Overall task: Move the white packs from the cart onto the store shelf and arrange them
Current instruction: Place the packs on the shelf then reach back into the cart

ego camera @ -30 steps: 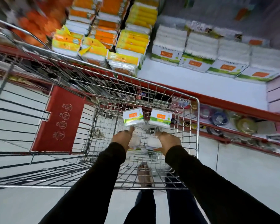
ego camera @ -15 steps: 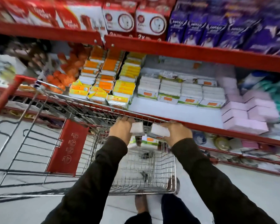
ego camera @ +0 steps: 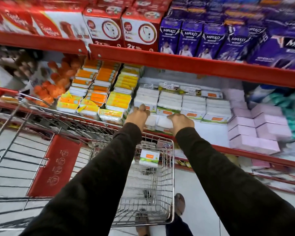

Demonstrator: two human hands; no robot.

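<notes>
My left hand (ego camera: 138, 114) grips a white pack (ego camera: 149, 120) and my right hand (ego camera: 181, 121) grips a second white pack (ego camera: 163, 123). Both packs are held side by side at the front edge of the white store shelf (ego camera: 211, 133), right in front of the row of white packs with green and orange labels (ego camera: 182, 106). Another white pack (ego camera: 148, 157) lies in the wire cart (ego camera: 167, 184) below my arms.
Orange and yellow packs (ego camera: 99, 92) fill the shelf to the left, pink boxes (ego camera: 259, 130) the right. A red shelf beam (ego camera: 177, 65) hangs overhead with red and purple boxes on it. The cart's red flap (ego camera: 54, 167) is at lower left.
Both hands lifted a white pack each out of the cart and carried them up and forward to the shelf's front edge. The view tilted up toward the shelves.
</notes>
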